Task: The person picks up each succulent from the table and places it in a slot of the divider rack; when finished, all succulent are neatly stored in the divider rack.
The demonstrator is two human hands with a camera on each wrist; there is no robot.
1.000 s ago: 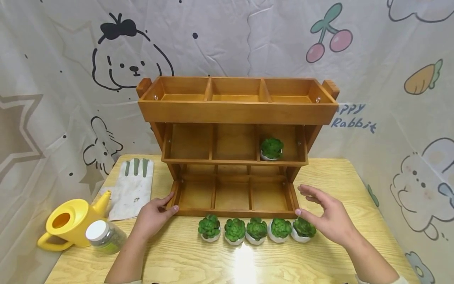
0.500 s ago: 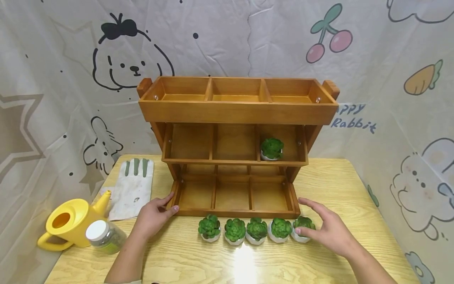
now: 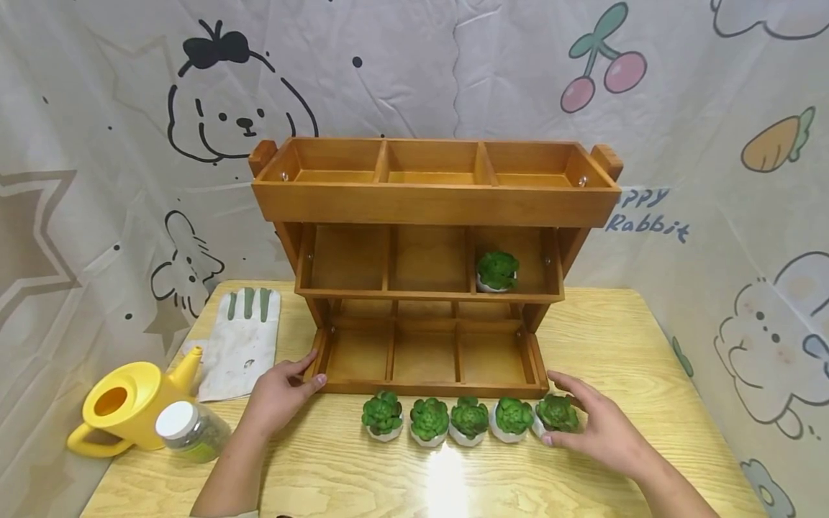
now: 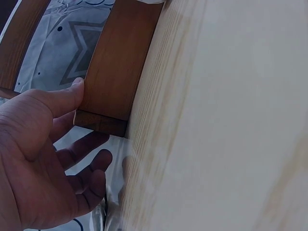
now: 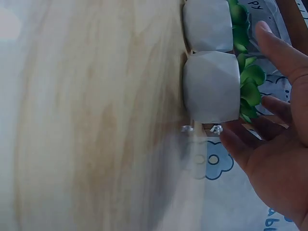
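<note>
A wooden three-tier shelf (image 3: 434, 206) stands on the table, each tier split into compartments. My left hand (image 3: 280, 397) pinches its lower left corner, the thumb on the front edge and a finger behind, as the left wrist view shows. Several small potted succulents (image 3: 429, 419) in white pots form a row before the shelf. Around the rightmost succulent (image 3: 558, 413) my right hand (image 3: 602, 432) is spread, its thumb in front and fingers behind. In the right wrist view the white pot (image 5: 212, 86) stands on the table beside its neighbour. Another succulent (image 3: 497, 271) sits in the middle tier's right compartment.
On the left are a yellow watering can (image 3: 132, 406), a jar with a white lid (image 3: 193, 430) and a white-and-green glove (image 3: 242, 345). A printed cloth (image 3: 401, 72) hangs behind and beside the table (image 3: 350, 482).
My right hand has come down and towards me, from beside the shelf's lower right corner to around the rightmost succulent. My left hand stays at the shelf's corner.
</note>
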